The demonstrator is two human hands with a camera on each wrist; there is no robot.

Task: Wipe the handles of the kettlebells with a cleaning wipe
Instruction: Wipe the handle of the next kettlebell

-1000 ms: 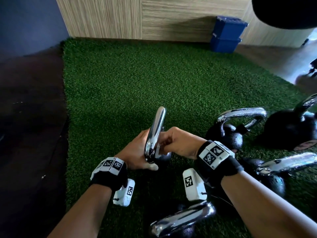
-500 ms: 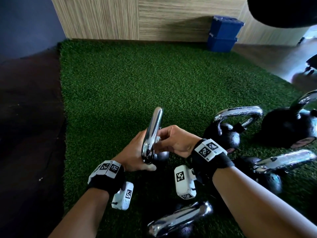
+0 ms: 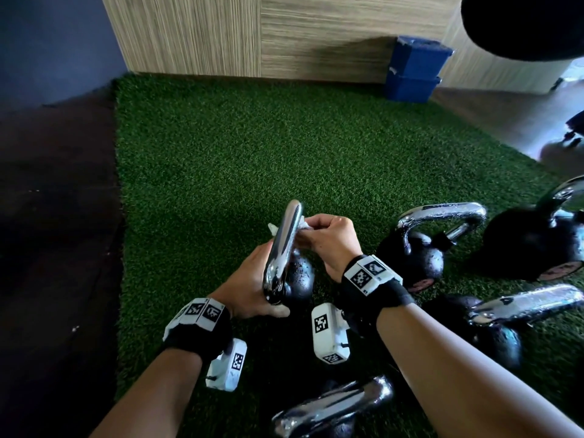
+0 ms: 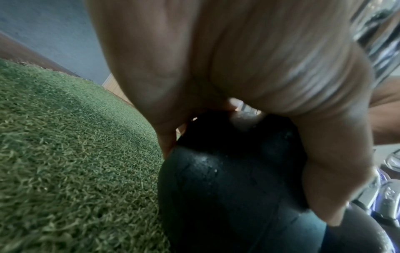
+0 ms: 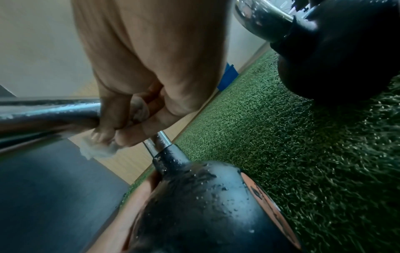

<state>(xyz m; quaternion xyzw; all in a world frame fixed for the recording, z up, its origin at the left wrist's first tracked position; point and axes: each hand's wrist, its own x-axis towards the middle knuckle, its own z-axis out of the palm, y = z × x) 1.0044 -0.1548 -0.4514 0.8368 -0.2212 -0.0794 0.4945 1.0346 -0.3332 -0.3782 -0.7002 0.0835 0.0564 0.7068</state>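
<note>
From the head camera we see a small black kettlebell (image 3: 297, 279) tipped up off the green turf (image 3: 252, 147) in the near middle of the scene, its chrome handle (image 3: 284, 245) standing on edge and shining. Our left hand (image 3: 249, 286) cups the round body from the left side and underneath, thumb laid along the bottom. Our right hand (image 3: 328, 245) is curled over the top of the handle, pinching a crumpled white cleaning wipe (image 3: 275, 229) that pokes out on the far side. To the right, four more kettlebells lie on the turf: one with a wide chrome loop (image 3: 442, 216), a big one (image 3: 534, 245) at the right edge, one nearer (image 3: 493, 336), and one at the bottom of the view (image 3: 331, 406). Two stacked blue bins (image 3: 414, 74) sit against the far wood-grain wall.

Over to the left wrist camera: palm and fingers (image 4: 249, 59) are wrapped around the matte black body (image 4: 227, 179), which carries small droplets.

Now the right wrist camera: fingers (image 5: 138, 123) are closed around the chrome bar (image 5: 47, 113) with the wipe (image 5: 99, 150) bunched beneath them, a ragged white tuft hanging out. The black ball (image 5: 205, 205) is beaded with droplets, and an orange-brown disc marks its base.
</note>
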